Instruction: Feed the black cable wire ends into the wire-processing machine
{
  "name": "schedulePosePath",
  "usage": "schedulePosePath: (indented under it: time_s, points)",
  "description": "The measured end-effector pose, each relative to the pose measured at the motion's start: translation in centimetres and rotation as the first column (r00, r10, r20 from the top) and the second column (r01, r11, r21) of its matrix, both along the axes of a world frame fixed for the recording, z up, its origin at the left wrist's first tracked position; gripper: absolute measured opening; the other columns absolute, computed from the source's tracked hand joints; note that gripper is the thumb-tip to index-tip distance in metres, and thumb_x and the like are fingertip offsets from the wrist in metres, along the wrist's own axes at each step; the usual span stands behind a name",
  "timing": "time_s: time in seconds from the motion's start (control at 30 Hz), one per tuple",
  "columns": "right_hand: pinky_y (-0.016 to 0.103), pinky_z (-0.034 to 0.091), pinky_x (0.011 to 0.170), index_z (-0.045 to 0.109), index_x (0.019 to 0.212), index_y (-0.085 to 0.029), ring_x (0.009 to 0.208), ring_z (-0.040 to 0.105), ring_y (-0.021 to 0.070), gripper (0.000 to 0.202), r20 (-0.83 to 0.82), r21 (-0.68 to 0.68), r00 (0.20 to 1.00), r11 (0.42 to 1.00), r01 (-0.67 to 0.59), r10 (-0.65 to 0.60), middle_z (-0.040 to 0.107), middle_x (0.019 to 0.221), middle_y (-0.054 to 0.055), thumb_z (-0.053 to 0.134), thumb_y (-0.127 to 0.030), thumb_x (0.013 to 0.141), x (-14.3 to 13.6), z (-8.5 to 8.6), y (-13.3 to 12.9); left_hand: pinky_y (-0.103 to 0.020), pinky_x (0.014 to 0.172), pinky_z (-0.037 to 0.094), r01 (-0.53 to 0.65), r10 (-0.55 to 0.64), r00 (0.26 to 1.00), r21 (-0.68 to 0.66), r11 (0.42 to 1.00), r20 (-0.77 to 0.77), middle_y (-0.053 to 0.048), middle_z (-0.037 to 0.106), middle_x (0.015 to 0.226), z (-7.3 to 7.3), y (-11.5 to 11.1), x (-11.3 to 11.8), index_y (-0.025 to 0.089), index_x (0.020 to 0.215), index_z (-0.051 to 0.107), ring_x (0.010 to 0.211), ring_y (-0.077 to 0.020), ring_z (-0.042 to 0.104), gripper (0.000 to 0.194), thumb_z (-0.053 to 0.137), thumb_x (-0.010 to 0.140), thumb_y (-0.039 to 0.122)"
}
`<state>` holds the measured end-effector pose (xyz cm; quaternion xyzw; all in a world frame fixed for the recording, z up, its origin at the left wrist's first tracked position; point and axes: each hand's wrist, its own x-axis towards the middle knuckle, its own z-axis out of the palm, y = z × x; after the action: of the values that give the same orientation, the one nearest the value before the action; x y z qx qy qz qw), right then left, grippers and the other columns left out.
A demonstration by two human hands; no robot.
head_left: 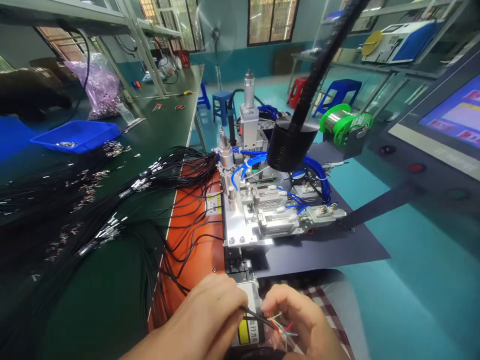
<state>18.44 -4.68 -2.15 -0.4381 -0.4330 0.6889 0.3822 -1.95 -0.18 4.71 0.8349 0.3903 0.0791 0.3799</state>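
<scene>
In the head view, the left hand has its grip pressed together, pinching a thin black cable. The cable sticks out to the right, between the two hands. Its end splits into little colored wires, some red and some pale. The right hand is curled around beside these wires; I cannot tell if its grip is pinching them. Just past the hands is a shiny metal machine with blue tubes. To its left, many black cables lie across an orange board and a dark green bench. A blue tray sits farther back on the bench.
</scene>
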Motion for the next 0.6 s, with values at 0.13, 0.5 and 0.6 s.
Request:
schedulePosePath:
  time_s: [0.13, 0.5, 0.6]
  points:
    - [0.026, 0.047, 0.061, 0.065, 0.08, -0.026, 0.065, 0.055, 0.0179, 0.019, 0.025, 0.067, 0.993, 0.991, -0.115, 0.114, 0.059, 0.076, 0.0, 0.076, -0.021, 0.065, 0.6, -1.2, -0.2, -0.023, 0.069, 0.043, -0.092, 0.102, 0.993, -0.152, 0.984, 0.06, 0.0, 0.054, 0.082, 0.3, 0.2, 0.5, 0.022, 0.085, 0.051, 0.076, -0.0142, 0.053, 0.012, 0.041, 0.09, 0.019]
    - [0.027, 0.051, 0.065, 0.066, 0.092, -0.025, 0.066, 0.06, 0.0173, 0.023, 0.206, 0.143, 0.967, 0.973, -0.181, 0.15, 0.064, 0.078, 0.002, 0.071, -0.033, 0.071, 0.0, -0.8, -0.8, -0.02, 0.063, 0.044, -0.192, 0.223, 0.961, -0.186, 0.964, 0.163, -0.002, 0.058, 0.082, -0.7, -1.6, 0.7, 0.02, 0.076, 0.052, 0.071, -0.0144, 0.053, 0.009, 0.047, 0.084, 0.017]
    - [0.023, 0.048, 0.057, 0.066, 0.07, -0.023, 0.062, 0.06, 0.0161, 0.017, 0.247, 0.281, 0.953, 0.929, -0.242, 0.173, 0.064, 0.071, 0.002, 0.063, -0.039, 0.077, -1.0, -1.7, -1.2, -0.02, 0.061, 0.043, -0.226, 0.255, 0.948, -0.162, 0.961, 0.192, -0.001, 0.057, 0.077, -0.8, -2.0, 0.6, 0.02, 0.077, 0.053, 0.068, -0.0143, 0.051, 0.01, 0.048, 0.081, 0.013]
